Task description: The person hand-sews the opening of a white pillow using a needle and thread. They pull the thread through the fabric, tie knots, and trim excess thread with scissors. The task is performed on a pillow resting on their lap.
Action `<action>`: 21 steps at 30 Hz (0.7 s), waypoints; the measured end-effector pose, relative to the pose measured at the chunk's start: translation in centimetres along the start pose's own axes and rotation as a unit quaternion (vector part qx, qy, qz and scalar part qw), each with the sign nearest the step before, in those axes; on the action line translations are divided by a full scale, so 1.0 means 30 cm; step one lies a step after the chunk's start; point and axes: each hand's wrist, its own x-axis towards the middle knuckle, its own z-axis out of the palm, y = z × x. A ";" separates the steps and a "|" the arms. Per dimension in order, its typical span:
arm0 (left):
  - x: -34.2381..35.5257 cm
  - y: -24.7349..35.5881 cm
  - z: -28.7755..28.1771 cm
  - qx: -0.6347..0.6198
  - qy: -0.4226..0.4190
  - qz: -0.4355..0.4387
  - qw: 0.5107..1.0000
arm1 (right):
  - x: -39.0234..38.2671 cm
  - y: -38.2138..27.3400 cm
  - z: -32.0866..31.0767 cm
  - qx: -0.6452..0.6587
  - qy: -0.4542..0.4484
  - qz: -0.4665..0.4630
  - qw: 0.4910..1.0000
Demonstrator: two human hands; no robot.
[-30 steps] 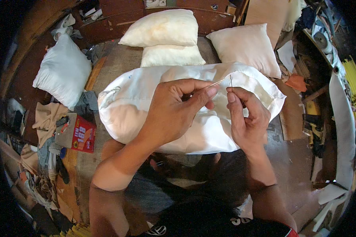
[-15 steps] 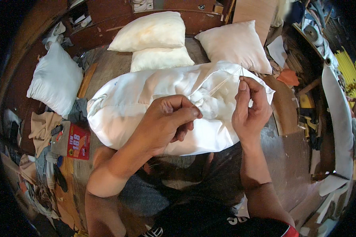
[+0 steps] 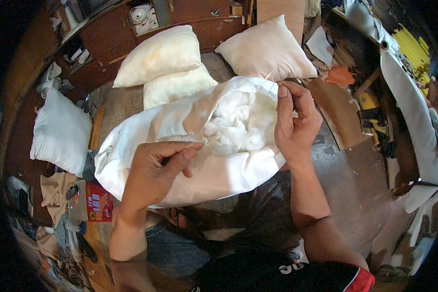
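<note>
White cushion cover [image 3: 219, 175] before the wearer: fibre filling [image 3: 236, 127] has been inserted; the mouth remains unclosed. Thumb and forefinger are pinched together on both left hand [image 3: 153, 170] and right hand [image 3: 298, 116], near the mouth's edges; what is gripped cannot be told.

Open white cushion [image 3: 224, 173], fluffy stuffing [image 3: 236, 124] inside

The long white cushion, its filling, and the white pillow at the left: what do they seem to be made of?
Long white cushion: probably satin-like cloth; it has a soft sheen and smooth folds.
Filling: loose, matte fibre in fluffy tufts; polyester or cotton, I cannot tell.
White pillow: apparently thin cloth, mostly dull, with puckers along its edges.
</note>
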 end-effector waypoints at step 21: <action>0.019 -0.050 -0.125 0.059 0.161 0.087 0.981 | 0.023 0.011 -0.037 -0.084 0.023 -0.007 0.996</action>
